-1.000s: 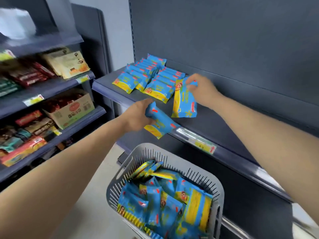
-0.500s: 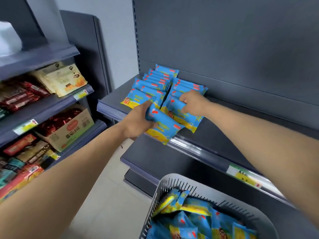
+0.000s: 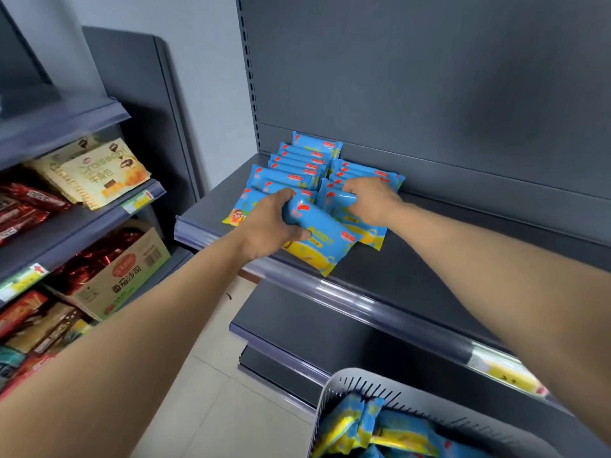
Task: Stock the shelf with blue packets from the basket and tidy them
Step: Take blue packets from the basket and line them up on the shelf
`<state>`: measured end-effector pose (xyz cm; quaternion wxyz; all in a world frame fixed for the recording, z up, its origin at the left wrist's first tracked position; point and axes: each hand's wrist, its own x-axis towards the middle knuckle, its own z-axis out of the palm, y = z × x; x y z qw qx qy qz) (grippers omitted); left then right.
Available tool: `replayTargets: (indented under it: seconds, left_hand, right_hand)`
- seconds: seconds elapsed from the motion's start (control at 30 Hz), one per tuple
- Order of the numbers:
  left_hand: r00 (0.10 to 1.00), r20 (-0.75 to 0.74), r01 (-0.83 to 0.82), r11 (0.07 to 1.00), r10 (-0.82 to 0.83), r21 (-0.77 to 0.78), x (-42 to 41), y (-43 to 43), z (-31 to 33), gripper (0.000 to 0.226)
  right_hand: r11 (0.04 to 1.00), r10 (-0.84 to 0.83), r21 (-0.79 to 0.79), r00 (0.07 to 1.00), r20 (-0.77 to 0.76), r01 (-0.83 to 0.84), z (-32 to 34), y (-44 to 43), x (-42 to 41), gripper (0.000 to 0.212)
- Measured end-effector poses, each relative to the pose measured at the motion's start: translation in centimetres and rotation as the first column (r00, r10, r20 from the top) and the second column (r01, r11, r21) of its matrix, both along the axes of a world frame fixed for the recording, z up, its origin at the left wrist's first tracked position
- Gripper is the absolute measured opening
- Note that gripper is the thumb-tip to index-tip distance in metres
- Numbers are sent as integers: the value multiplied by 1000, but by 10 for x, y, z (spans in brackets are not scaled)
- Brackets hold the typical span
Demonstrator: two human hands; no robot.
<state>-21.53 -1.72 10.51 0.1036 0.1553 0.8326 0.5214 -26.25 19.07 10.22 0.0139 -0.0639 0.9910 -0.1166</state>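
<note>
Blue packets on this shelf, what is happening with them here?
A person is stocking the dark shelf with both bare hands. The left hand grips a loose blue packet over the shelf's front edge. The right hand holds the front packet of the right row, seemingly settling it in place. Two rows of packets lie at the shelf's left end, reaching the back panel. The grey basket below has more packets in it.
</note>
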Motion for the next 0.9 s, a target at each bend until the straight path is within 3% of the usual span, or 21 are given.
replayTargets:
  seconds: [0.07,0.2,0.33,0.57,0.77,0.9]
  left_hand:
    - [1000,6,4,1000,-4,1,-11,4,-2,38]
    - [1000,-23,-12,1000,11,-22,-30,15,-11,38]
    - [999,14,-42,999,42,-21,-46,27,-24,40]
    - [989,-38,-150,971,146,-185,-52,55,-53,76]
    - [954,-264,-251,854,140,-455,-43,62,-50,93]
    - [928,-370,-280,721,36,-633,-25,65,-45,99]
  right_hand:
    - [1000,-22,-11,1000,-5,22,-1,7,-5,11]
    - [991,-71,-113,997,-8,69,0,22,-7,31]
    - [962,-106,-260,993,-50,90,-1,31,-5,23]
    - [946,-125,-314,983,-132,78,6,36,19,25]
    - [971,-115,-236,954,-278,48,17,40,51,26]
    - [991,-64,-134,952,-299,25,27,43,73,26]
